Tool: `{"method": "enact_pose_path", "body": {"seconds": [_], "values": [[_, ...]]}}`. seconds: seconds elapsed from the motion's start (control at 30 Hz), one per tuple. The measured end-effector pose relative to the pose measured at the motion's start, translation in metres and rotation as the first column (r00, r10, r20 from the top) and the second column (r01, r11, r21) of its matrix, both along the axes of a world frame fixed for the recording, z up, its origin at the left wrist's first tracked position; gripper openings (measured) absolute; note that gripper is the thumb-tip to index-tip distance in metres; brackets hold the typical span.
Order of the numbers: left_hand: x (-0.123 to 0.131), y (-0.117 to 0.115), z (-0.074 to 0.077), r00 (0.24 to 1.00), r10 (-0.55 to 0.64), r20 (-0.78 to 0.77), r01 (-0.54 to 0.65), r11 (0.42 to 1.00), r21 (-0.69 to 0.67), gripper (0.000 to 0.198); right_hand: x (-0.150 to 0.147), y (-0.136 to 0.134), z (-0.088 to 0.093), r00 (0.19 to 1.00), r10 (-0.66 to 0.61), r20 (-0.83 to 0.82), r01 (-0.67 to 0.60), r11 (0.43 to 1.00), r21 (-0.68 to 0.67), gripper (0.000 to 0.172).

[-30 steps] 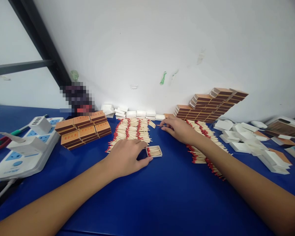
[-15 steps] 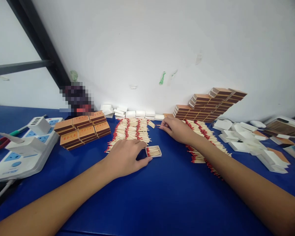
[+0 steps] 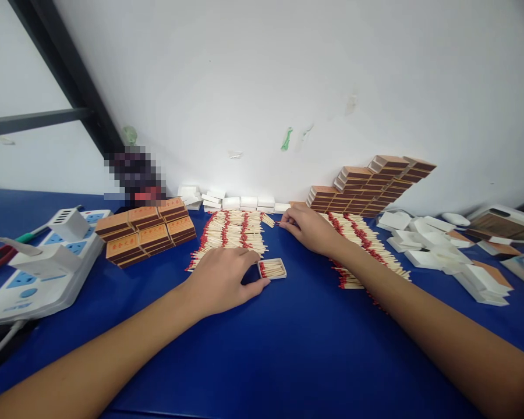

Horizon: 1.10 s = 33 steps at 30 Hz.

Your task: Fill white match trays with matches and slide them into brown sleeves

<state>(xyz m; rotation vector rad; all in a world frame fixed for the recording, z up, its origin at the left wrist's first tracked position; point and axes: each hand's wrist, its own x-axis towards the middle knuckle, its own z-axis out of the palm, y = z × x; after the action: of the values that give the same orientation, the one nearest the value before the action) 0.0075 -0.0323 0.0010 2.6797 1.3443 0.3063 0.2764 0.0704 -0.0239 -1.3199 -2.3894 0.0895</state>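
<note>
My left hand [image 3: 220,280] rests on the blue table [image 3: 288,349], thumb and forefinger closed against the left end of a small white matchbox tray [image 3: 273,269] with several red-tipped matches in it. My right hand [image 3: 308,227] lies farther back, fingertips pinched on matches at the right edge of the flat pile of matches [image 3: 231,233]. A second row of matches [image 3: 362,244] runs under my right forearm.
Brown matchboxes [image 3: 146,230] are stacked at the left, more [image 3: 371,186] against the wall at the right. White empty trays [image 3: 240,202] line the wall; others [image 3: 445,253] lie scattered at the right. A white power strip [image 3: 43,262] sits at far left.
My right hand has crept slightly left toward the match pile. The left hand and the tray have stayed put. The view has shifted a little.
</note>
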Motion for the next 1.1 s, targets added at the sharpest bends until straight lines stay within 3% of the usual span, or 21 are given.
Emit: {"method": "enact_pose_path", "body": {"seconds": [0.87, 1.1], "values": [[0.000, 0.000, -0.001, 1.000, 0.008, -0.021, -0.008, 1.000, -0.002, 0.040, 0.008, -0.002, 0.009, 0.999, -0.028, 0.020, 0.029, 0.996, -0.079, 0.015], [0.001, 0.000, -0.002, 1.000, 0.016, -0.018, -0.016, 1.000, 0.007, 0.040, -0.001, -0.023, 0.037, 0.997, 0.039, -0.074, -0.053, 0.980, -0.193, 0.025]]}}
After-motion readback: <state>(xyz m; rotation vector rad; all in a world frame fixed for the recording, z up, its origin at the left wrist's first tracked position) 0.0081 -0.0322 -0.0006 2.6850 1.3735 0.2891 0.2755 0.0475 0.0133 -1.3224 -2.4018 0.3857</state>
